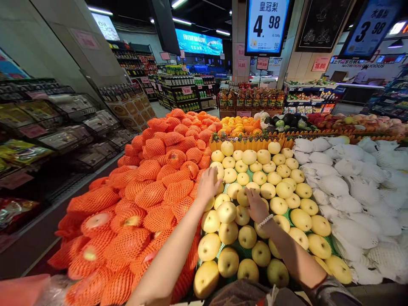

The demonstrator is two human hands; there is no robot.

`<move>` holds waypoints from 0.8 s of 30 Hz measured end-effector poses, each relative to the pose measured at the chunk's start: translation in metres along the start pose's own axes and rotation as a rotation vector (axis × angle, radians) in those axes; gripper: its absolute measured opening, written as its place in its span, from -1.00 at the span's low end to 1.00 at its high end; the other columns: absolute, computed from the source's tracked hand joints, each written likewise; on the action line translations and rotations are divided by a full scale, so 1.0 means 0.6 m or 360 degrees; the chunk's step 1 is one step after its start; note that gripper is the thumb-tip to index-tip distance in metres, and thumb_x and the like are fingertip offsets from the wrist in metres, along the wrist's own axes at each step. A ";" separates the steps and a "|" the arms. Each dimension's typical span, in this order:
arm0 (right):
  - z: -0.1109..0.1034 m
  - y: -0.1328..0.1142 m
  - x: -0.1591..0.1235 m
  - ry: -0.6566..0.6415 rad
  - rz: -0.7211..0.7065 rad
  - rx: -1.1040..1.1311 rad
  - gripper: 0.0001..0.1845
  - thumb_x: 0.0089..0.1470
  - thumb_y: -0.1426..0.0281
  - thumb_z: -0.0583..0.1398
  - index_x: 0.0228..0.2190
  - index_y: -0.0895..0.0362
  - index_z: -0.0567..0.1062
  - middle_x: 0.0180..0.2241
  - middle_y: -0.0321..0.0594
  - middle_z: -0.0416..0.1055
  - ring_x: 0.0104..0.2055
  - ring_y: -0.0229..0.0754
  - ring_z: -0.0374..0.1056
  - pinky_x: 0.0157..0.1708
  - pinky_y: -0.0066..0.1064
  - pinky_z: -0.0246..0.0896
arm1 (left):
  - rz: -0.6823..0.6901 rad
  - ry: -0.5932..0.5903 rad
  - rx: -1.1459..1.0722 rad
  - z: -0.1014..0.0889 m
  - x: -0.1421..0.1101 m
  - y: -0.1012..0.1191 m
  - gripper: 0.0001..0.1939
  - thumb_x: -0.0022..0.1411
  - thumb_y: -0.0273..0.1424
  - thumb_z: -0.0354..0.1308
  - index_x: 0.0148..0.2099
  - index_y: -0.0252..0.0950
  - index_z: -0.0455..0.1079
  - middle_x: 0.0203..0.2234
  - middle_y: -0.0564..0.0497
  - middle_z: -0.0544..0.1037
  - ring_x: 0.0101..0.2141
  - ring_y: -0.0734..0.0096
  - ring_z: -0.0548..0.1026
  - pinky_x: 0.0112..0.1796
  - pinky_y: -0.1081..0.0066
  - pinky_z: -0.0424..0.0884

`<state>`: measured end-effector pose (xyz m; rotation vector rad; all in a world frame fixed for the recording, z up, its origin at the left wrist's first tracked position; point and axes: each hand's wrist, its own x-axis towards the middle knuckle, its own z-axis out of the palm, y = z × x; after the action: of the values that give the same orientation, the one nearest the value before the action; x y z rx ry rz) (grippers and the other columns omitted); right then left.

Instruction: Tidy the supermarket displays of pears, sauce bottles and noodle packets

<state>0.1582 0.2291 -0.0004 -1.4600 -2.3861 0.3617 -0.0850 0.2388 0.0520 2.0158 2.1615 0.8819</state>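
My left hand [208,185] reaches to the left edge of the pear display, its fingers and thumb curved around a pale yellow pear [218,169]. To its right, my right hand [257,206], with a beaded bracelet [265,220] at the wrist, lies over the middle of the pears. Its fingers are stretched out and touch the side of another pear [242,198]; I see no firm grip there. Loose pears [228,262] stand in rows on a green mesh liner [233,275], some stacked on others. My palms are hidden.
Fruit in orange foam nets [153,191] is heaped on the left. White-netted fruit [353,199] fills the right. An orange picket-style divider [247,143] runs behind the pears. Price screens [267,27] hang above, and packaged-goods racks [60,127] stand at far left.
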 end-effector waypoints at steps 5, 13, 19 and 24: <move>0.034 0.028 -0.052 0.0096 -0.0022 0.0167 0.02 0.04 0.55 0.19 0.41 -0.01 -0.11 0.41 -0.01 0.01 0.38 0.13 0.09 0.22 -0.01 0.28 | -0.0139 -0.0253 0.0147 0.031 0.072 -0.032 -0.17 0.23 -0.10 0.22 0.39 -0.34 0.02 0.18 -0.38 0.36 0.13 -0.18 0.41 0.04 0.07 0.37; -0.015 0.186 -0.171 0.0529 0.0518 0.0054 -0.41 0.21 0.23 0.12 0.22 0.18 0.28 0.10 0.14 0.41 0.15 0.22 0.34 0.12 0.10 0.28 | 0.0292 -0.0541 0.0145 0.041 0.058 -0.028 -0.26 0.10 -0.12 0.28 0.26 -0.24 0.17 0.00 -0.17 0.53 -0.04 -0.01 0.52 -0.05 0.22 0.41; -0.039 0.208 -0.143 0.0512 0.0733 -0.0082 -0.45 0.21 0.13 0.12 0.12 0.20 0.36 -0.01 0.12 0.49 0.01 0.19 0.43 -0.01 -0.03 0.33 | 0.0382 -0.0673 0.0183 0.047 0.044 -0.011 -0.19 0.11 -0.09 0.30 0.31 -0.26 0.13 0.12 -0.27 0.46 0.06 -0.11 0.48 0.04 0.11 0.40; -0.075 0.226 -0.067 0.0803 0.0663 -0.0154 -0.22 0.11 0.04 0.21 0.15 0.37 0.30 0.09 0.30 0.38 0.16 0.24 0.31 0.16 -0.01 0.21 | 0.0534 -0.0372 -0.0022 -0.025 0.000 0.087 -0.19 0.18 -0.11 0.30 0.32 -0.43 0.14 0.28 -0.44 0.26 0.28 -0.21 0.24 0.24 -0.09 0.21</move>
<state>0.3037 0.2557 -0.0155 -1.8322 -1.7234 -0.0366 -0.0441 0.2325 0.0873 2.3807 1.7241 0.6442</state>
